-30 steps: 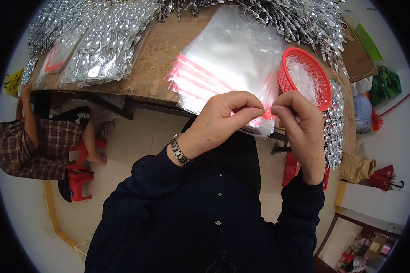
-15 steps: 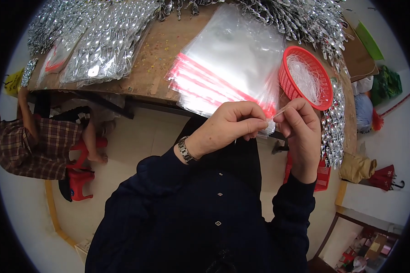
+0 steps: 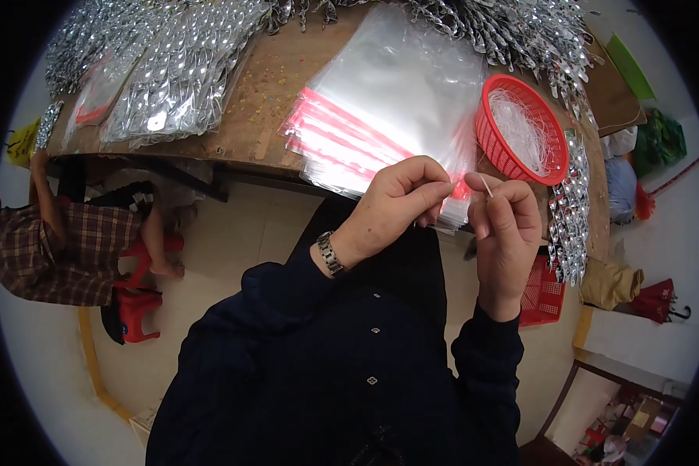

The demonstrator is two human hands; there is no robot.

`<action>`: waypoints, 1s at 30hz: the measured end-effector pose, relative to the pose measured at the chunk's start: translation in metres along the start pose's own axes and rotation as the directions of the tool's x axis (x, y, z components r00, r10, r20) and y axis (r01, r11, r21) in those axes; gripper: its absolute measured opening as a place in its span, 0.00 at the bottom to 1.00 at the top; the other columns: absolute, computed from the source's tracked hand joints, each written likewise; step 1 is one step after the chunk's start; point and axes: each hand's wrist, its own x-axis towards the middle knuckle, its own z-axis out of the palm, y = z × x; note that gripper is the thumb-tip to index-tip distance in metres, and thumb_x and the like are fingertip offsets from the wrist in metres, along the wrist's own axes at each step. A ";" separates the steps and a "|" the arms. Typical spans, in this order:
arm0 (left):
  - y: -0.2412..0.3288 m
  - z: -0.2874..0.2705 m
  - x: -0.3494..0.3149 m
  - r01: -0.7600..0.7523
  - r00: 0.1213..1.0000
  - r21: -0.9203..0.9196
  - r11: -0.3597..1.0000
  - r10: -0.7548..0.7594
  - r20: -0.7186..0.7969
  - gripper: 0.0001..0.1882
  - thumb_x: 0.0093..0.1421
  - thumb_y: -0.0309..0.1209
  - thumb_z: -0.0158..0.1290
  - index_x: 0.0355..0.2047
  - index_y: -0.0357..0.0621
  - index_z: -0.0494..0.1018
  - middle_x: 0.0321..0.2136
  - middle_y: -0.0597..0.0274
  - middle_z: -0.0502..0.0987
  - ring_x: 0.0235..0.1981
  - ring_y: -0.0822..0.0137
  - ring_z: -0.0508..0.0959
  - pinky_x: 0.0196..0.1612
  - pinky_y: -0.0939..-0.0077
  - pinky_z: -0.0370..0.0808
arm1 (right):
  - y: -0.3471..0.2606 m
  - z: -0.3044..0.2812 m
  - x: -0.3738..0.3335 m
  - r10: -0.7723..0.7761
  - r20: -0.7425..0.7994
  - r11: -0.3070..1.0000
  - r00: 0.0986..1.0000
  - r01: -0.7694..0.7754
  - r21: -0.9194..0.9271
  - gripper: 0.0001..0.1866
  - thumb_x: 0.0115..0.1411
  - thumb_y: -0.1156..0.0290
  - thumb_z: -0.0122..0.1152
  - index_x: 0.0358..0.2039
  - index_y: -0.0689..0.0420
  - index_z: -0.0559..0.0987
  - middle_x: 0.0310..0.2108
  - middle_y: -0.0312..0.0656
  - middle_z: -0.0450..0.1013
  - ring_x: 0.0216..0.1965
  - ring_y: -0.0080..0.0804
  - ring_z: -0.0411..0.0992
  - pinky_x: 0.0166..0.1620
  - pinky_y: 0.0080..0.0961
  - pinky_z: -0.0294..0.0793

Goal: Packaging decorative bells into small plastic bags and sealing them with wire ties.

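My left hand (image 3: pixel 392 203), a metal watch on its wrist, is pinched shut over the near edge of the clear plastic bags. Whatever lies between its fingertips is too small to make out. Just to its right, my right hand (image 3: pixel 506 233) grips a thin, pale, needle-like piece (image 3: pixel 486 187) between thumb and fingers, its tip pointing up. The two hands are slightly apart. Beneath and beyond them lies a stack of clear plastic bags (image 3: pixel 419 85) with red-edged bands. A red plastic basket (image 3: pixel 550 116) holding fine clear threads (image 3: pixel 518 130) stands beyond my right hand.
Silver teardrop-shaped strands (image 3: pixel 489 35) pile along the table's far side, and more (image 3: pixel 570 217) hang over its right edge. Bagged silver strands (image 3: pixel 179 81) lie at left. A person in a checked garment (image 3: pixel 62 252) sits at far left. Below the table is a red crate (image 3: pixel 542 291).
My hands have drawn a little apart. The right one has dropped slightly, and the pale piece in it now points upward. My left hand has shifted slightly up.
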 end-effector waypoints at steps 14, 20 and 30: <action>0.001 0.002 -0.006 -0.025 0.997 0.166 0.986 0.036 -0.066 0.08 0.62 0.29 0.52 0.33 0.37 0.76 0.22 0.71 0.72 0.24 0.82 0.69 0.27 0.86 0.66 | -0.013 0.000 0.005 -0.253 0.486 0.176 0.837 0.533 -0.827 0.07 0.47 0.79 0.62 0.28 0.57 0.75 0.38 0.40 0.77 0.29 0.37 0.73 0.34 0.29 0.69; 0.006 0.004 -0.005 0.029 0.997 0.182 0.983 -0.015 -0.080 0.09 0.61 0.31 0.54 0.31 0.36 0.77 0.20 0.72 0.72 0.23 0.83 0.68 0.26 0.87 0.66 | -0.011 -0.001 0.006 -0.212 0.601 0.068 0.771 0.625 -0.777 0.07 0.46 0.78 0.61 0.27 0.57 0.74 0.41 0.37 0.76 0.29 0.32 0.72 0.36 0.27 0.69; 0.004 -0.001 -0.005 0.127 0.991 0.190 0.973 -0.114 -0.076 0.09 0.62 0.30 0.53 0.34 0.36 0.77 0.20 0.73 0.71 0.21 0.83 0.67 0.24 0.89 0.63 | -0.008 -0.004 0.005 -0.186 0.626 0.110 0.757 0.649 -0.753 0.08 0.45 0.79 0.65 0.27 0.58 0.77 0.42 0.42 0.75 0.30 0.36 0.71 0.34 0.28 0.69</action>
